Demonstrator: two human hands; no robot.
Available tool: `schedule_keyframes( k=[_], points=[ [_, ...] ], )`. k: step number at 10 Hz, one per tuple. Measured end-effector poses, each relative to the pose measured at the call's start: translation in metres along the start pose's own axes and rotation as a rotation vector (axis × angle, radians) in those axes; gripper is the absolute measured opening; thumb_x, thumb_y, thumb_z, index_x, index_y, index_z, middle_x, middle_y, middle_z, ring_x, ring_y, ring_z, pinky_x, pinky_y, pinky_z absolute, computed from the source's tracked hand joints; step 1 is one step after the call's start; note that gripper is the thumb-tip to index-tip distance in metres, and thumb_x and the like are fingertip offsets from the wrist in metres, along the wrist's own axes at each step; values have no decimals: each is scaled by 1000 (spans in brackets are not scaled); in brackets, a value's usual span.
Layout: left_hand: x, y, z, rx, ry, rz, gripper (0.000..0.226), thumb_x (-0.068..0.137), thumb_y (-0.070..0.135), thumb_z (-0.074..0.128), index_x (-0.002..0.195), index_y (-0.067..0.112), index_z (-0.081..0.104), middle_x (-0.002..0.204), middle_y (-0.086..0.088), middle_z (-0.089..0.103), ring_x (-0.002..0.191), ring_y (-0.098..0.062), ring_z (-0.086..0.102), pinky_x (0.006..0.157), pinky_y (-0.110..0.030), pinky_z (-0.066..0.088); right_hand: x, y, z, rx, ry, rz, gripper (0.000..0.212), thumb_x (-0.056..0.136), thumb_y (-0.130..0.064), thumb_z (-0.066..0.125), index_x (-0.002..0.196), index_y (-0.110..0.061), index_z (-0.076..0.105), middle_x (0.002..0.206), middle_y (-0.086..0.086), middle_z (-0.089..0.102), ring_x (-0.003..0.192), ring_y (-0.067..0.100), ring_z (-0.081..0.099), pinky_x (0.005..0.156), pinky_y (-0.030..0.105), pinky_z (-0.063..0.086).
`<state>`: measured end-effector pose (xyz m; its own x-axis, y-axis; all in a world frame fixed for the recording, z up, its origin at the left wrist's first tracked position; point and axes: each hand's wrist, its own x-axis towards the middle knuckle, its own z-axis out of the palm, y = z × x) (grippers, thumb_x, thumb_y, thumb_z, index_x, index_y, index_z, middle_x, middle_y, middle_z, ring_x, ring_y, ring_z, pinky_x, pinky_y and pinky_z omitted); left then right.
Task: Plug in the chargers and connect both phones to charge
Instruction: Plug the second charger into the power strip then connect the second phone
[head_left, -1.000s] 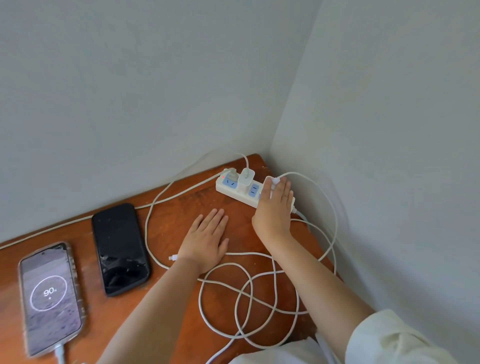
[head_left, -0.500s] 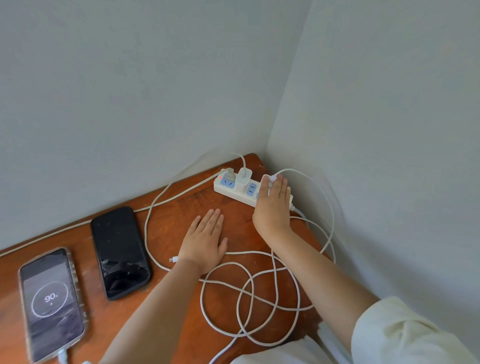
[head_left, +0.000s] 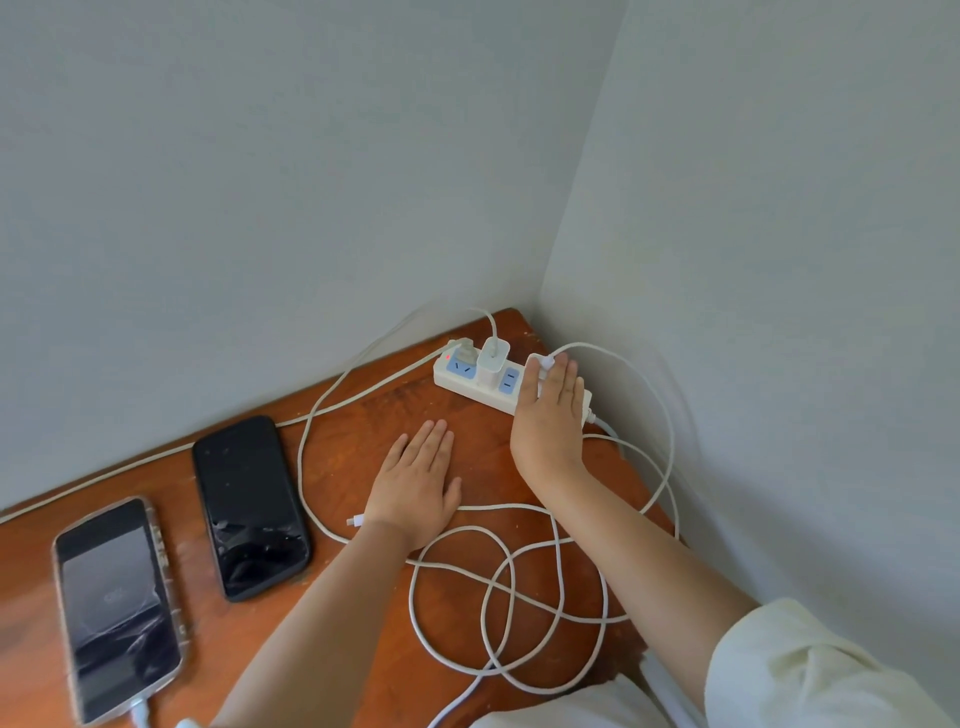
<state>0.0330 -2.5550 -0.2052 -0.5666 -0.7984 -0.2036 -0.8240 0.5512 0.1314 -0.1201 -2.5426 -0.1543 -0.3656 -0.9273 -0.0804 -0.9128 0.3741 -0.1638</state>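
Observation:
A white power strip (head_left: 454, 383) lies in the far corner of the wooden table (head_left: 358, 436), with one white charger (head_left: 492, 364) plugged in. My right hand (head_left: 548, 421) rests over the strip's right end, fingers on a second white charger (head_left: 536, 361) that peeks out past my index finger. My left hand (head_left: 415, 488) lies flat on the table over a white cable, whose free connector (head_left: 356, 521) sticks out by my wrist. A black phone (head_left: 249, 504) lies dark and unconnected. A phone in a clear case (head_left: 117, 608) has a cable in its bottom end.
Two walls meet right behind the strip. Loose loops of white cable (head_left: 509, 587) cover the table's right part and run around my right forearm. The strip's own cord (head_left: 156, 452) runs along the back wall to the left.
The "90" charging ring on the clear-case phone's screen has faded to a dim screen. My right hand has stayed on the second charger, and my left hand is still.

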Motion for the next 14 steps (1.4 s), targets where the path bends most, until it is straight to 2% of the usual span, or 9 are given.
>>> schedule_keyframes(
  k=[5,6,7,8,10,11,12,13,14],
  points=[
    [-7,2,-23,19,-29,-52,54,95,43,15,142,19,5,154,0,4,141,-16,-4,110,-34,-9,-4,5,-19,81,-26,-35,69,91,-5,50,144,-13,5,154,18,4,142,34,1,116,41,9],
    [-35,-20,-31,-32,53,-83,52,95,42,15,142,20,5,154,2,4,140,-14,-5,107,-29,-11,-26,11,-20,119,111,-90,56,89,-10,55,138,-10,29,147,19,30,139,34,23,112,44,26],
    [-74,-46,-35,-47,67,-131,49,97,35,19,142,21,7,154,2,5,140,-12,-5,107,-25,-11,-55,-1,-8,312,32,-417,28,87,-8,58,115,-4,60,115,16,66,111,29,59,95,37,46],
    [-100,-76,-45,84,-92,-96,53,95,20,29,142,22,4,154,2,0,140,-13,-9,108,-29,-12,-63,-28,11,285,-251,-723,29,92,-17,52,118,-8,59,118,9,65,111,22,56,97,31,41],
    [-107,-108,-64,448,-412,96,73,89,5,46,142,19,-3,154,-1,-6,139,-18,-11,113,-40,0,-60,-81,44,71,-159,-809,34,95,-24,46,127,-11,49,123,8,56,111,22,48,92,33,40],
    [-103,-112,-62,529,-485,159,75,89,5,47,142,19,-3,154,-1,-6,140,-18,-9,113,-39,2,-58,-87,42,20,-129,-854,24,94,-16,49,114,-9,60,109,8,62,100,22,53,85,32,41],
    [-97,-116,-62,567,-500,226,73,89,5,46,142,18,-3,155,-2,-5,140,-17,-6,113,-37,1,-57,-83,32,-16,-63,-898,14,67,-13,81,77,-10,73,70,5,69,66,18,64,64,29,52],
    [-90,-121,-65,583,-520,293,78,85,4,53,142,15,0,155,-5,2,141,-19,0,113,-36,2,-58,-82,26,9,-44,-918,19,53,-9,88,63,-10,72,57,4,66,53,17,63,62,30,54],
    [-84,-122,-69,579,-558,342,91,75,10,68,142,11,6,153,-10,10,140,-23,6,112,-34,4,-56,-83,25,82,-160,-905,18,92,-15,54,105,-8,63,97,9,66,87,21,60,87,33,42]
  ],
)
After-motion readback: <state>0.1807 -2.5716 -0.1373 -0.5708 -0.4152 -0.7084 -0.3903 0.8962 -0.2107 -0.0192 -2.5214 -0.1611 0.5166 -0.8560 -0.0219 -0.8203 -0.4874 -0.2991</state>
